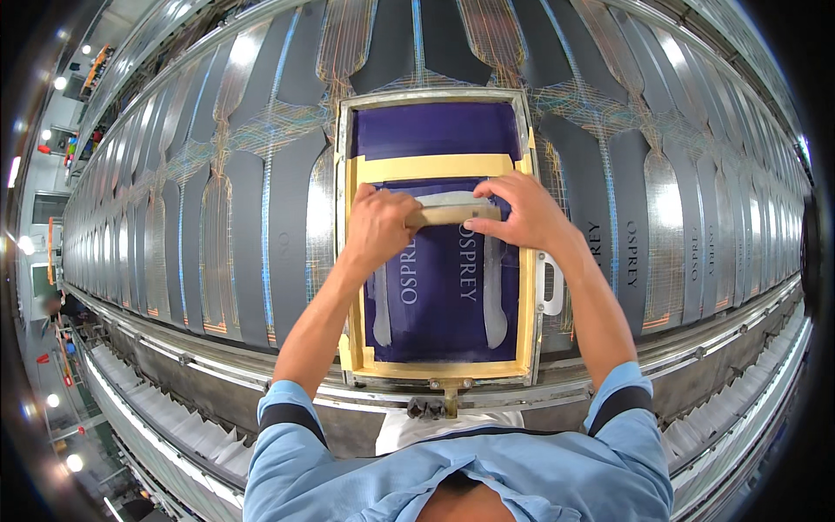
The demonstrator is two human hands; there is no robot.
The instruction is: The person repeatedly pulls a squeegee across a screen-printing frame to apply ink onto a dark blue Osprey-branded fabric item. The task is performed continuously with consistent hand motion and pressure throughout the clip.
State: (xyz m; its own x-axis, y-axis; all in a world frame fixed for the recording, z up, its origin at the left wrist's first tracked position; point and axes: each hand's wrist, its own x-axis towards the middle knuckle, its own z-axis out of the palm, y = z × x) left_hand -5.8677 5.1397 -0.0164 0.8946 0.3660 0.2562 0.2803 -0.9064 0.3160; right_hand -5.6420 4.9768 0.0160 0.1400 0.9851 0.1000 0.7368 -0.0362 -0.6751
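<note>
A wooden-handled squeegee [448, 214] lies crosswise over the upper part of a purple printing screen [435, 322]. My left hand [379, 222] is closed round its left end. At its right end my right hand [524, 211] grips it, thumb on the near side and fingers on the far side. Grey ink [452, 198] lies just beyond the squeegee, and two grey streaks of ink [494, 300] run down the sides of the mesh. Lettering shows in the mesh between the streaks. Yellow tape [435, 167] borders the mesh inside a metal frame [532, 370].
Beneath the frame, a long table carries rows of dark cut panels [631, 217] with coloured guide lines. A white handle [551, 283] sticks out from the frame's right side. A metal rail [217, 361] runs along the near table edge, with a clamp [449, 396] at the frame.
</note>
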